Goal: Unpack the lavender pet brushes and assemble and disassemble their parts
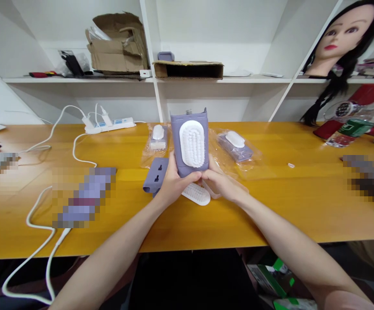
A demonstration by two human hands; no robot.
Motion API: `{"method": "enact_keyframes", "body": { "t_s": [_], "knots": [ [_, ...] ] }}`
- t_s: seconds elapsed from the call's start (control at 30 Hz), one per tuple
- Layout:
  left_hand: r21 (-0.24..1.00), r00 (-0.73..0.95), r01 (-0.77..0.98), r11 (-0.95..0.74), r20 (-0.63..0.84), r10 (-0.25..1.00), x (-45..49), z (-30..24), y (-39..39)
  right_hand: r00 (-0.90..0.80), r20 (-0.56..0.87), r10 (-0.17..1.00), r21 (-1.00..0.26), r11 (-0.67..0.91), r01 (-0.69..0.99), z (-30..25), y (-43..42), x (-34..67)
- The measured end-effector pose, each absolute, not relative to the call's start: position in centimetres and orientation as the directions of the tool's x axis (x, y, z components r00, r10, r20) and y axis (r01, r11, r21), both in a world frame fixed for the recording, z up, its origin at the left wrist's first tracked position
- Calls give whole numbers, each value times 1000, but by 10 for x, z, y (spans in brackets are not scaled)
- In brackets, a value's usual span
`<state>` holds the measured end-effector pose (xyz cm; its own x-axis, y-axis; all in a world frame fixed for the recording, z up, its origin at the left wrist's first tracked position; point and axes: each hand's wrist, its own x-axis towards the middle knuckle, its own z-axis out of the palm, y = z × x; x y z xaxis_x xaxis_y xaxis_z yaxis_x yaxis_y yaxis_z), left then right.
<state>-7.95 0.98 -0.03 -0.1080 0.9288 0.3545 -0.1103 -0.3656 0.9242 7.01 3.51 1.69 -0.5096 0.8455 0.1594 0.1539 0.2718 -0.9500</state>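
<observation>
Both hands hold a purple rectangular case (189,144) upright above the orange table (270,206); a white oval bristle brush head (192,143) sits in its face. My left hand (171,183) grips the lower left edge, thumb across the bottom. My right hand (221,183) grips the lower right corner, fingers closed. Under the hands lies a loose white brush head (197,193). A purple part with two holes (155,175) rests on the table just left of my left hand.
Two plastic bags with purple-and-white brush parts (157,138) (235,145) lie behind the case. A white power strip (111,125) with cables sits at back left. Cardboard boxes (188,69) and a mannequin head (343,38) stand on the white shelves. A small white ring (291,165) lies at right.
</observation>
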Motion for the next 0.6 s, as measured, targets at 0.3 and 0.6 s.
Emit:
{"method": "enact_keyframes", "body": {
  "t_s": [0.3,0.6],
  "knots": [
    [915,-94,-316,-249,231,968,-81,10,9,-638,196,745,-981,152,-123,32,32,71],
    [933,52,-349,-91,117,992,-77,17,-1,-389,209,897,-937,70,-341,40,35,70]
  ]
}}
